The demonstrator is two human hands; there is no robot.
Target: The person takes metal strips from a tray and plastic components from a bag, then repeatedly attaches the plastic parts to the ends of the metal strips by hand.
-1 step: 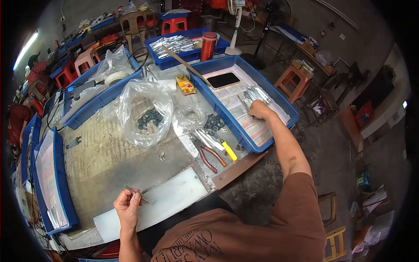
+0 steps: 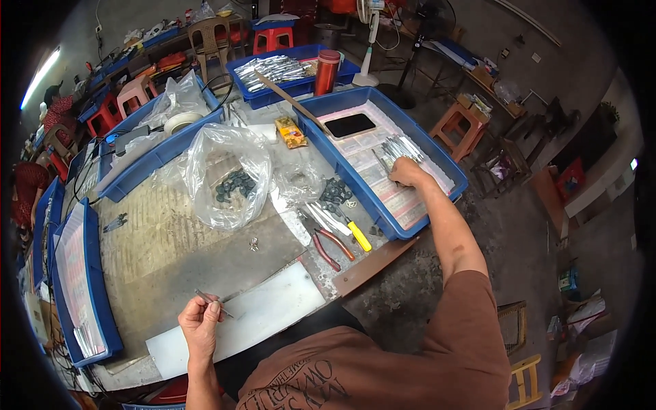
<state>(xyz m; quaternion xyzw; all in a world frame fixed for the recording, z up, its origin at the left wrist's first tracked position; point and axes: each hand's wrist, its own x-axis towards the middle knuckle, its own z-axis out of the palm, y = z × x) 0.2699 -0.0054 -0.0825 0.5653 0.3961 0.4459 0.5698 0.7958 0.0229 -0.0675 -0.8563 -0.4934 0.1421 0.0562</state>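
Observation:
My left hand (image 2: pixel 200 328) is closed in a pinch around a slim, pen-like metal piece (image 2: pixel 203 296), held tilted above a white board (image 2: pixel 273 307) at the table's front edge. My right hand (image 2: pixel 410 172) reaches into a blue tray (image 2: pixel 451 164) on the right. Its fingers are curled beside a pile of thin silvery metal pieces (image 2: pixel 403 147); what they grip is hidden. A black phone (image 2: pixel 350 126) lies in the same tray on pink-and-white paper.
Pliers (image 2: pixel 335 244), a yellow-handled tool (image 2: pixel 359 236) and dark small parts (image 2: pixel 335 191) lie left of the tray. A clear bag (image 2: pixel 229 212) holds more dark parts. Small metal bits (image 2: pixel 253 244) rest mid-table. A red cup (image 2: pixel 327 72) stands by another blue tray (image 2: pixel 249 96).

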